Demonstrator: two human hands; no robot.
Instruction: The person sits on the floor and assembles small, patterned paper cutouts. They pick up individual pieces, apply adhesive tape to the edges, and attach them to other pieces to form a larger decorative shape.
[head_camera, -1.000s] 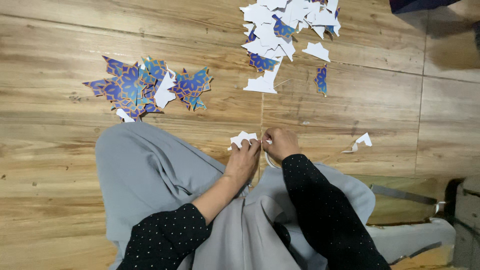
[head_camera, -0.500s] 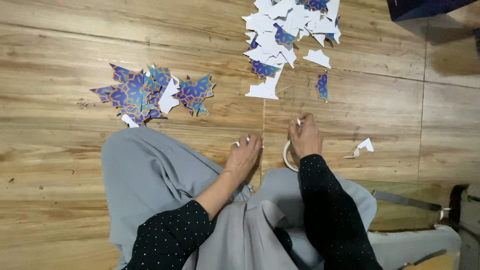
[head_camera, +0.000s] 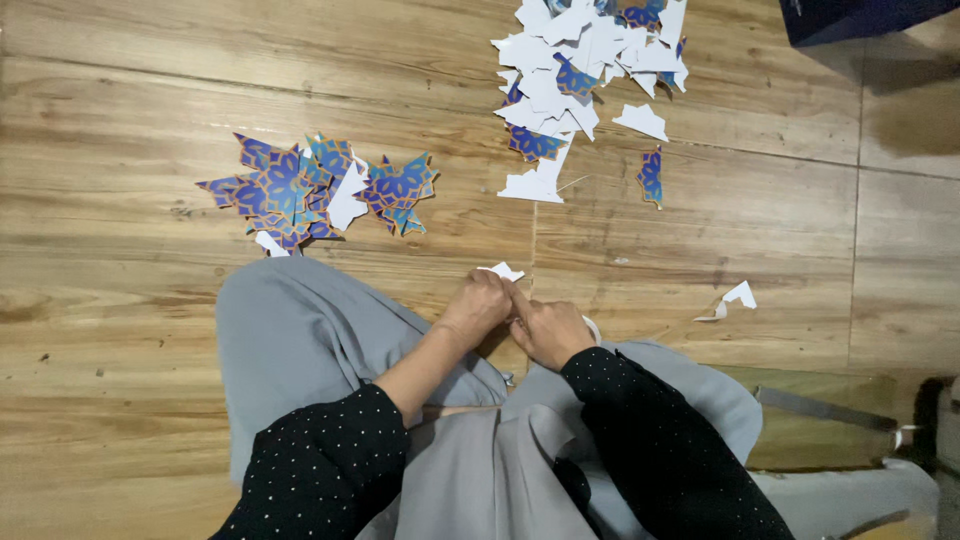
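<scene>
Pinched between left hand (head_camera: 478, 308) and right hand (head_camera: 548, 330), fingers together, a white paper piece (head_camera: 502, 271) sits above the wooden floor (head_camera: 120, 330).

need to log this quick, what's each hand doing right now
Left hand: closed on a small white paper piece.
Right hand: closed, fingers meeting the left; what it holds cannot be told.

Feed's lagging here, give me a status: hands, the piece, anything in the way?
Left hand and right hand together, pinching a white paper piece. Cut stars left, scraps ahead, apart.
</scene>
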